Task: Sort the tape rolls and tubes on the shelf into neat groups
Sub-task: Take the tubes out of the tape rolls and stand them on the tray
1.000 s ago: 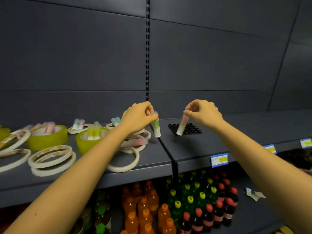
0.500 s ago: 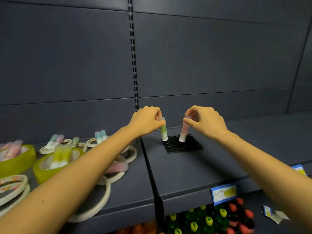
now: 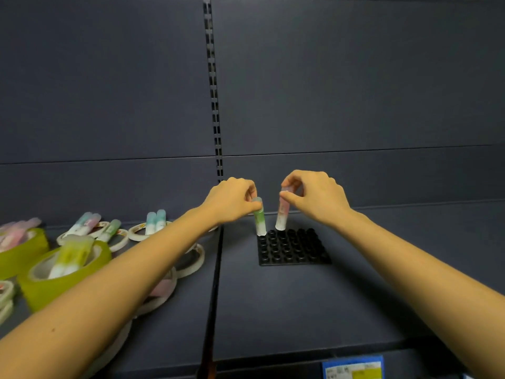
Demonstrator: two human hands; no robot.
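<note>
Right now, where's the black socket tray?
Head view, right of the shelf seam: the black tray lies flat, its far-left edge under the green tube (left hand) and pink tube (right hand).

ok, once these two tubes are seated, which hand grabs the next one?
Left, probably. The left hand, pinching the green tube at the black tray, is nearer the loose tubes among the tape rolls. The right hand, holding the pink tube, would cross over it.

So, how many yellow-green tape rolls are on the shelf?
2 yellow-green rolls: one at the left edge, the other just right of it. More may lie out of view.
</note>
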